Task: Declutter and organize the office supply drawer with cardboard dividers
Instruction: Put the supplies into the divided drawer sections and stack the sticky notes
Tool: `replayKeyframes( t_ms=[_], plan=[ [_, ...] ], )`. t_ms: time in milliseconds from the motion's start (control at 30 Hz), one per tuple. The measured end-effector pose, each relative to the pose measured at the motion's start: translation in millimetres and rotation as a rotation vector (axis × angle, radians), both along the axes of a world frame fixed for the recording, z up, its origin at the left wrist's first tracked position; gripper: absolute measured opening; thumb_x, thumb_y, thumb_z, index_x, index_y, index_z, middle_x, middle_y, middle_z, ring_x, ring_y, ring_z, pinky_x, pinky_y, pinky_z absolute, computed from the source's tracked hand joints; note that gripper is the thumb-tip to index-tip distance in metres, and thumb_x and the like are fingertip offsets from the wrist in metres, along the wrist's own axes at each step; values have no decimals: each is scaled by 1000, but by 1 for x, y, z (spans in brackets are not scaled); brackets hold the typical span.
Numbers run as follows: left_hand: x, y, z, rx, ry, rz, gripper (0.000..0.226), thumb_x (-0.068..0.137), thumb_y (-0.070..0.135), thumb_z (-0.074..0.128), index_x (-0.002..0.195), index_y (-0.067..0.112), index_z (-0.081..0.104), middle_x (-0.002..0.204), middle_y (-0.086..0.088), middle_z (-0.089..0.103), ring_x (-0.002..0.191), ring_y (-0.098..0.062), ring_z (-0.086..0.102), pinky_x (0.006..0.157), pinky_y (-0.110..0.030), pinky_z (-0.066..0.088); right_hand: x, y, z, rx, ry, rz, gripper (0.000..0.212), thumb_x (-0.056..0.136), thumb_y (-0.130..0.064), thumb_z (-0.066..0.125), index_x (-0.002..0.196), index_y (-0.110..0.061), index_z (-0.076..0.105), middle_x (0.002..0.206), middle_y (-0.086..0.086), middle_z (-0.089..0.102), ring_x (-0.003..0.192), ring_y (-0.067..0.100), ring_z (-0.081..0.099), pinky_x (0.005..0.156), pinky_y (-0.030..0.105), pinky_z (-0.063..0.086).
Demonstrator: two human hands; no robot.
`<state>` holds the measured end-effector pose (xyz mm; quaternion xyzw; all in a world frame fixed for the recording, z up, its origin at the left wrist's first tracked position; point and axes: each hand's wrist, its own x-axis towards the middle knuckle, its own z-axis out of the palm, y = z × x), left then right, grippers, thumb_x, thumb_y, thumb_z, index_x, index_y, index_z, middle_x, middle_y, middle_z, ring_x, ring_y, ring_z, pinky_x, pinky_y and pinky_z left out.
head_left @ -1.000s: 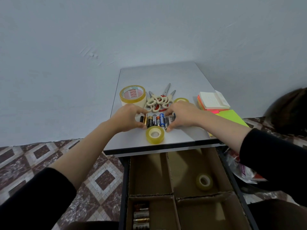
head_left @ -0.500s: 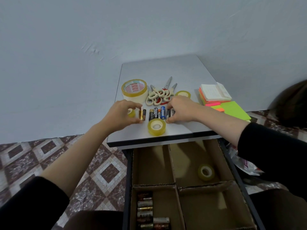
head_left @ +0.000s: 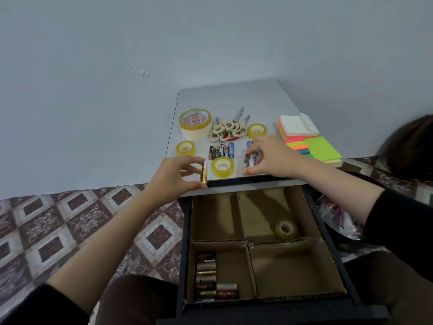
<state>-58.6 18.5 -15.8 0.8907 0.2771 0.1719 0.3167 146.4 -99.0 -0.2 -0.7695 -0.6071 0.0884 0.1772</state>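
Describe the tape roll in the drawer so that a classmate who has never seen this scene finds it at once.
Below the grey tabletop, find the open drawer split into four by cardboard dividers. In its far right compartment lies one small yellowish tape roll, alone. The other small rolls all sit up on the tabletop, and the drawer's batteries lie near left.

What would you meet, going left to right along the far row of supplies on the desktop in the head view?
Wide tape roll → scissors → small tape roll → sticky note stack.
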Motion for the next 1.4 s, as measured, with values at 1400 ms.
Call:
replayKeyframes(
  t_ms=[1400],
  plan=[
    [-9, -87, -170, -39, 716, -351, 26, 86, 9, 59, 111, 15, 66, 117, -3, 61, 108, -20, 56, 91, -32, 47, -35, -48, -134, -155, 532, -35, 59, 70, -20, 79, 125, -13, 58, 116, 3, 58, 80, 17, 64, 81, 33, 54]
  ],
)
